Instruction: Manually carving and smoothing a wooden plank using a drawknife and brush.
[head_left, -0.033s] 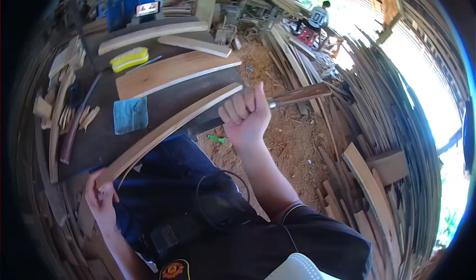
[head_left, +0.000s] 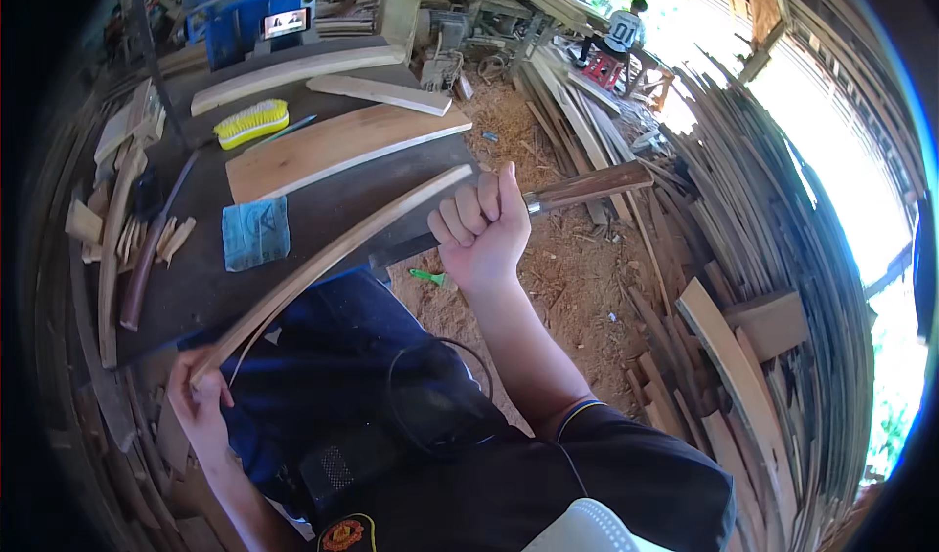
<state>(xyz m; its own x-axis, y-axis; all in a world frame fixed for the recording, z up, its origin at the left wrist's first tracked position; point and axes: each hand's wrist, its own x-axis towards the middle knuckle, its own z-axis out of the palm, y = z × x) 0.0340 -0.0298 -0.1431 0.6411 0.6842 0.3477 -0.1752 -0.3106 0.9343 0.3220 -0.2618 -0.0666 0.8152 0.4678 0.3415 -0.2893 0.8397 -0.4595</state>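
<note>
In my left hand [head_left: 196,396], down at the lower left, is the near end of a long, curved wooden strip [head_left: 333,256]. The strip slants up to the right across the table's edge, its far end close to my right hand [head_left: 482,229]. That right hand is a fist around a long tool with a brown wooden handle [head_left: 592,186], a metal collar and a dark flat blade [head_left: 403,248]. My fingers wrap the blade just beyond the collar, so the handle points out to the right. Whether it is a file or a chisel I cannot tell.
On the dark table [head_left: 210,303] lie a wide curved board [head_left: 337,146], a yellow brush [head_left: 251,124], blue sandpaper [head_left: 256,233], a purple-handled tool [head_left: 144,276] and wood offcuts. A green paintbrush [head_left: 427,276] lies on the sawdust floor. Lumber stacks [head_left: 773,200] line the right; a person [head_left: 623,32] sits far off.
The wooden strip has rolled a little and shows a narrower side. My left hand has shifted slightly down with it. My right hand keeps its grip on the tool.
</note>
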